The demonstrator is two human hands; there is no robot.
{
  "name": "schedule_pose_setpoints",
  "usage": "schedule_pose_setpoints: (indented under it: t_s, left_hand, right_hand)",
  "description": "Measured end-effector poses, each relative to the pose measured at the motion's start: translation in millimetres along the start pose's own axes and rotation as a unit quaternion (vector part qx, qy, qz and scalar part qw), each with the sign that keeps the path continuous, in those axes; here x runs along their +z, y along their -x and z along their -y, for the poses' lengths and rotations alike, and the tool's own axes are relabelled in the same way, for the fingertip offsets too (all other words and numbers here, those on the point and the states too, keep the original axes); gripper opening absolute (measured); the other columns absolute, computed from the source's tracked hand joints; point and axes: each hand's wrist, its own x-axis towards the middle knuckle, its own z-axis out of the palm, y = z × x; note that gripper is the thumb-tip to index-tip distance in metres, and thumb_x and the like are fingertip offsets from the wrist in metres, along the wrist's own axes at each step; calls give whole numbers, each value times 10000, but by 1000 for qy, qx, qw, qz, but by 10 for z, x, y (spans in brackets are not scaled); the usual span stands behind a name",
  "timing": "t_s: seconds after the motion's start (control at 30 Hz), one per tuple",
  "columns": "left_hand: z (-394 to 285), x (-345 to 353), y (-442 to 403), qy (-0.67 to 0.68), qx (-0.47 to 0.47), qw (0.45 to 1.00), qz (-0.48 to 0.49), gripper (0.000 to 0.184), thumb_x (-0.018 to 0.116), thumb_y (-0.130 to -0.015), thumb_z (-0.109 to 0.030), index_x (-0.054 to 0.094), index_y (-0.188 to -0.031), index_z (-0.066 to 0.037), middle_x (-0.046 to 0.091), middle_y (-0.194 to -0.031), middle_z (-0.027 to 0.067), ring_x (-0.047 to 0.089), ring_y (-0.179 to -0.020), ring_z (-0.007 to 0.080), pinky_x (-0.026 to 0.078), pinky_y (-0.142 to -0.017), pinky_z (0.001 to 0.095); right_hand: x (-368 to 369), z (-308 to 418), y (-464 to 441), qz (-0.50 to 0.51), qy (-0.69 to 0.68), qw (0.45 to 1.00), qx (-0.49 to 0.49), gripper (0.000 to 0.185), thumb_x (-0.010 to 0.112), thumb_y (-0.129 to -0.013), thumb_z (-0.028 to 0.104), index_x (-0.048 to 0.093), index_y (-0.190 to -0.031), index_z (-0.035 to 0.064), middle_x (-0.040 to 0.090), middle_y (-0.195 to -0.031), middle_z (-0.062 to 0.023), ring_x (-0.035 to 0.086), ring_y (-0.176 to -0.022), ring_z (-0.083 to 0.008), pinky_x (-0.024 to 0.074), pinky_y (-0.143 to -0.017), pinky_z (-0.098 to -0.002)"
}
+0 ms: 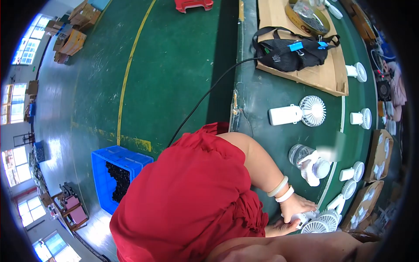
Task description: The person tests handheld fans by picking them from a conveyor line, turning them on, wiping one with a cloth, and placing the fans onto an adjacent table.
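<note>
My left hand [297, 206], with two pale bracelets at its wrist, reaches down to the table and closes over the white handle of a small handheld fan [299, 219]. Close beneath it, my right hand [284, 229] has its thumb against the same handle; most of this hand is hidden by the red sleeve and the arm. Round white fan heads [315, 226] cluster beside my fingers, overlapping, so which head belongs to the held handle is unclear. Above my left hand stands a clear plastic bottle [300, 153] with a crumpled white item [310, 170] against it.
Another white fan [312, 111] lies farther up the green table, with several more along a pale line. A cardboard tray [301, 77] carries a black mesh bag [288, 54] with a cable. Boxes [379, 155] line the far side. A blue crate [102, 174] of black parts sits on the floor.
</note>
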Motion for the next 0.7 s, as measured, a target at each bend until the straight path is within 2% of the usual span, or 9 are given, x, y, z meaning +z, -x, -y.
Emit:
schedule_pose_setpoints:
  t_s: [0.13,0.2,0.33,0.5,0.53,0.57,0.63,0.67,0.7]
  left_hand:
    - [15,26,13,-14,-6,1000,19,1053,662,-552,-360,130,-1296,160,129,-1372,339,104,-1323,386,167,-1075,404]
    - [-9,32,33,-30,11,999,6,1005,656,-548,-299,150,-1280,169,140,-1359,354,120,-1313,410,170,-1072,415]
    - [-77,-2,70,-44,2,999,21,1063,676,-569,-306,58,-1316,131,63,-1387,331,87,-1322,402,154,-1070,428]
    - [-225,-89,109,-44,-17,998,41,1085,690,-567,-324,54,-1321,129,38,-1393,328,59,-1328,396,127,-1077,423]
    - [-134,7,115,-67,-3,997,27,1097,698,-559,-332,56,-1320,131,32,-1398,318,58,-1329,394,116,-1080,424]
    - [-183,7,110,-79,4,997,19,1093,698,-557,-325,61,-1321,128,38,-1402,311,60,-1329,394,116,-1080,424]
    - [-216,36,118,-94,33,995,1,1056,690,-553,-281,91,-1325,118,68,-1411,286,67,-1332,384,119,-1078,434]
    - [-265,10,130,-117,102,988,-19,1024,682,-548,-247,123,-1338,88,91,-1413,275,71,-1335,374,109,-1075,452]
    - [-316,-6,140,-111,100,989,14,1012,680,-535,-225,150,-1350,52,105,-1419,256,71,-1338,365,87,-1071,472]
  right_hand:
    - [-94,77,89,-41,-14,999,-4,671,564,-758,284,314,-1294,-33,378,-1303,-175,387,-1176,-301,287,-991,-414]
    - [-145,122,135,-59,-22,998,-8,672,567,-754,282,316,-1293,-33,379,-1302,-175,387,-1176,-302,286,-991,-416]
    - [-24,260,234,-100,-42,994,2,649,552,-734,257,343,-1270,-45,390,-1292,-183,400,-1170,-308,294,-991,-412]
    - [-346,131,121,-13,-110,994,24,718,533,-729,333,317,-1287,-63,357,-1326,-182,362,-1214,-312,271,-1015,-417]
    - [-312,156,106,-7,-130,991,40,771,573,-688,332,307,-1299,-57,341,-1338,-187,350,-1226,-319,264,-1023,-417]
    - [-257,206,124,14,-105,993,51,761,484,-741,404,282,-1317,-49,325,-1358,-172,319,-1250,-304,245,-1030,-415]
    - [-254,245,92,62,-163,984,45,781,541,-707,397,297,-1322,-18,320,-1367,-161,321,-1253,-300,229,-1046,-410]
    - [-167,309,88,104,-222,969,34,751,555,-710,393,329,-1304,-7,324,-1360,-174,329,-1247,-316,228,-1048,-442]
    - [-182,337,73,83,-218,972,11,751,555,-710,393,329,-1304,-7,324,-1360,-174,329,-1247,-316,228,-1048,-442]
